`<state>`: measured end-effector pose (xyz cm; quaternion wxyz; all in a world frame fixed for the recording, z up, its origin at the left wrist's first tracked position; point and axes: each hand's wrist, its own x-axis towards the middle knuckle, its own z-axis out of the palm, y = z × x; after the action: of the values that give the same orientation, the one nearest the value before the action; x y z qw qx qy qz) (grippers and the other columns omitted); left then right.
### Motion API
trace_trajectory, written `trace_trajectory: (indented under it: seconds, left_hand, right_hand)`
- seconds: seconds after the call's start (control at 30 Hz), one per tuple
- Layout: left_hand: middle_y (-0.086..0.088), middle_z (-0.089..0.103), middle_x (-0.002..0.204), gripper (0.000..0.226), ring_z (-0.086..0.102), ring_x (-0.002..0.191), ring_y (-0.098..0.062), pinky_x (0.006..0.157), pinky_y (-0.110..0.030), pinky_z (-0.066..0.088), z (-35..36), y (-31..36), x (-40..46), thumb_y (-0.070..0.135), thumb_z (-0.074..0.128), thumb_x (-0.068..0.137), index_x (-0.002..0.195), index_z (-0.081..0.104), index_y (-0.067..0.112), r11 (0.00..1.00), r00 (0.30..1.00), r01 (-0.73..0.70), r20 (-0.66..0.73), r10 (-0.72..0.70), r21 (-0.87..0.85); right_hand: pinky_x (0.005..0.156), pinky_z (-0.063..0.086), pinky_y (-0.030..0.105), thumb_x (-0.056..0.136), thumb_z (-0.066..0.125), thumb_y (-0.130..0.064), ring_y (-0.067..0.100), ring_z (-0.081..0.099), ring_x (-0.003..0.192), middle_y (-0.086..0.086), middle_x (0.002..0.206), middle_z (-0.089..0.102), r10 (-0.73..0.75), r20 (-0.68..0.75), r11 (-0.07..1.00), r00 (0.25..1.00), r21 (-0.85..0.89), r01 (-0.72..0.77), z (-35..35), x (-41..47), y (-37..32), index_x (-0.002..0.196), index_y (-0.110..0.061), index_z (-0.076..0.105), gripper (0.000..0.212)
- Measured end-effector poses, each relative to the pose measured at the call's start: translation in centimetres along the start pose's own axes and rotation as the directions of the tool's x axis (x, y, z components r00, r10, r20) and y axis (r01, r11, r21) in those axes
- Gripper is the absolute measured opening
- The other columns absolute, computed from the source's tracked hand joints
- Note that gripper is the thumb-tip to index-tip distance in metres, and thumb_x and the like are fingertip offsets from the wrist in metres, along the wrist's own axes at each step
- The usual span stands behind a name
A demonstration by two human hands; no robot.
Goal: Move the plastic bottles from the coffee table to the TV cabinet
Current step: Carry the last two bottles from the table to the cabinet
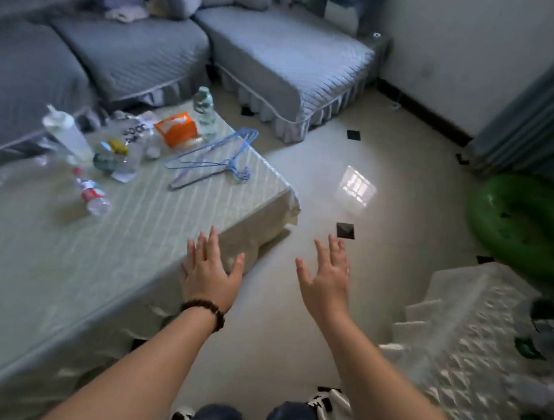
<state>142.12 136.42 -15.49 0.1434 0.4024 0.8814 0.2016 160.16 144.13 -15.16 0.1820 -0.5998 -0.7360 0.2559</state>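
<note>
Head view. Both bare hands are raised with fingers spread and palms down, gripping nothing: the left hand [209, 270], with a dark beaded bracelet [204, 311] at its wrist, hangs over the near edge of the low coffee table under a pale quilted cloth [66, 259]; the right hand [328, 280] is over the cream tiled floor [291, 343]. 3 plastic bottles can be made out on the table: a small clear bottle with a red label lying on its side [91, 195], an upright clear bottle with a green label [205, 111] at the far corner, just beside an orange tissue pack [177, 129], and a tall tilted white-capped clear bottle [66, 133] at the left. The clutter between them is blurred; further items there cannot be identified. Pale blue wire hangers [216, 158] lie near the table's right edge. A grey quilted sofa [132, 49] stands behind. At the lower right, a surface under a white patterned cover [464, 340] is motion-blurred and cut off by the frame; what it is cannot be told. A green inflatable ring [526, 226] lies beyond it.
</note>
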Motion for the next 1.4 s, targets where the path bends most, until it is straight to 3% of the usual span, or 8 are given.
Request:
trace_trajectory:
  seconds: [0.33,0.57,0.83,1.23,1.4]
  left_hand:
    - [-0.007,0.018,0.156,0.075,0.006,0.143,-0.024,0.111,-0.051,0.013,-10.9,-20.8,0.7,0.052,0.045,0.089,0.149,0.012,0.022,0.946,0.928,0.320,-0.182,-0.324,-0.051]
    - [-0.008,0.019,0.155,0.076,0.009,0.143,-0.025,0.110,-0.052,0.015,-15.5,-30.2,0.5,0.053,0.046,0.088,0.149,0.014,0.022,0.874,0.837,0.475,-0.254,-0.484,-0.100]
    - [-0.007,0.016,0.156,0.076,0.007,0.143,-0.024,0.112,-0.051,0.013,-17.4,-35.7,5.1,0.057,0.041,0.089,0.149,0.012,0.022,0.818,0.776,0.561,-0.266,-0.572,-0.125]
    - [-0.006,0.014,0.156,0.077,0.007,0.143,-0.023,0.112,-0.050,0.015,-17.2,-38.9,23.7,0.059,0.039,0.088,0.149,0.010,0.023,0.802,0.785,0.593,-0.173,-0.595,-0.072]
    - [-0.005,0.013,0.157,0.078,0.008,0.143,-0.022,0.112,-0.049,0.016,-16.7,-39.9,29.9,0.060,0.039,0.087,0.149,0.008,0.025,0.799,0.787,0.593,-0.140,-0.601,-0.096]
  right_hand:
    - [0.119,0.007,0.039,0.091,0.056,-0.036,0.020,0.007,0.147,0.005,0.157,0.022,-0.264,0.204,0.964,0.943,0.032,0.264,14.3,-4.0,-18.3,0.140,-0.016,0.043,0.055]
    - [0.119,0.008,0.041,0.094,0.050,-0.042,0.020,0.003,0.148,0.005,0.159,0.016,-0.392,0.317,0.918,0.864,0.070,0.391,21.0,-5.2,-27.0,0.143,-0.017,0.038,0.056]
    - [0.119,0.011,0.042,0.094,0.041,-0.051,0.013,-0.004,0.147,-0.002,0.160,0.009,-0.412,0.419,0.897,0.809,0.032,0.440,27.3,-1.1,-32.9,0.147,-0.024,0.029,0.060]
    - [0.118,0.015,0.044,0.094,0.044,-0.048,0.016,0.002,0.147,0.002,0.159,0.017,-0.377,0.478,0.909,0.793,0.026,0.416,36.6,13.8,-40.2,0.146,-0.019,0.033,0.061]
    - [0.119,0.009,0.040,0.094,0.045,-0.046,0.018,0.004,0.147,0.005,0.159,0.018,-0.378,0.507,0.895,0.775,-0.014,0.445,39.9,20.2,-42.1,0.145,-0.016,0.033,0.060]
